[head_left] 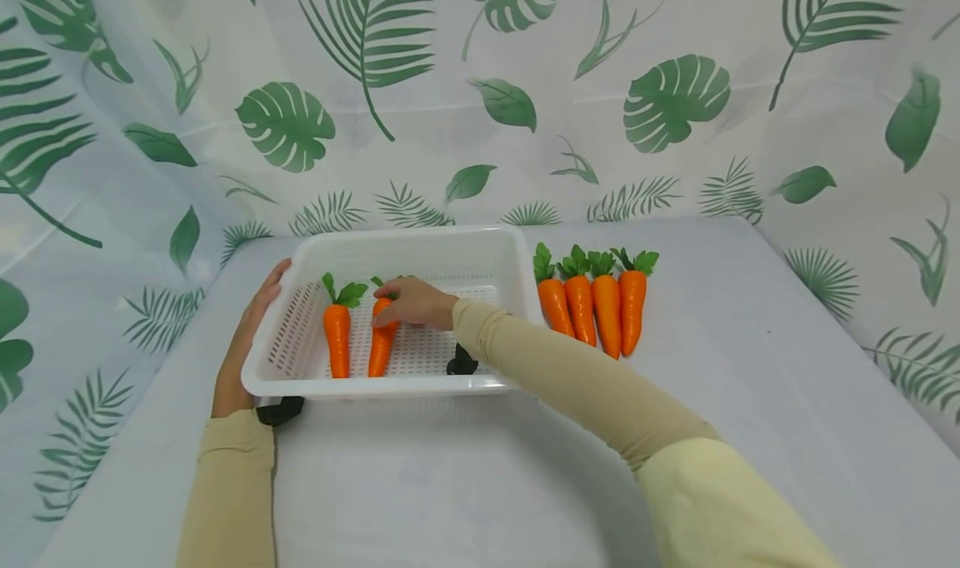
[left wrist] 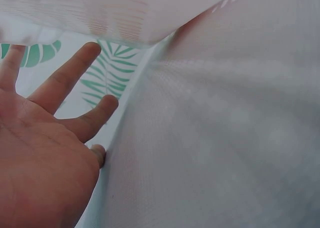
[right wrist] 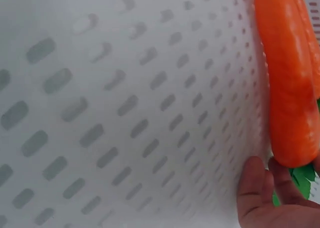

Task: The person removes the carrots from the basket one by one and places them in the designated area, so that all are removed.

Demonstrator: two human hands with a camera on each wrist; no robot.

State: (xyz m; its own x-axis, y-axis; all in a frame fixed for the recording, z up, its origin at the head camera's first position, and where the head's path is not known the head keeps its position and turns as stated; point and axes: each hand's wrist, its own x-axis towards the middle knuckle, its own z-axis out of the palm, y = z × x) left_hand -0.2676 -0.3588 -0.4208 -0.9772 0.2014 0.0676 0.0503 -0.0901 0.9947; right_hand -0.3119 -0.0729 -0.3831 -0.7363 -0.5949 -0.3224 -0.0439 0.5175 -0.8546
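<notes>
A white perforated plastic basket (head_left: 420, 387) stands on the table. Inside it, my right hand (head_left: 417, 303) grips a carrot (head_left: 381, 353) near its leafy top, the carrot lying on the basket floor. Another carrot (head_left: 337, 341) lies to its left. In the right wrist view the held carrot (right wrist: 290, 78) has my fingertips (right wrist: 252, 178) at its leafy end. My left hand (head_left: 255, 322) rests along the basket's left outer side with fingers extended. The left wrist view shows the left hand (left wrist: 50, 148) spread beneath the basket's rim (left wrist: 100, 18).
Several carrots (head_left: 606, 314) lie side by side on the table just right of the basket, leaves pointing away from me. The white tablecloth (head_left: 720, 360) extends further right. A leaf-patterned curtain (head_left: 442, 118) stands behind and on both sides.
</notes>
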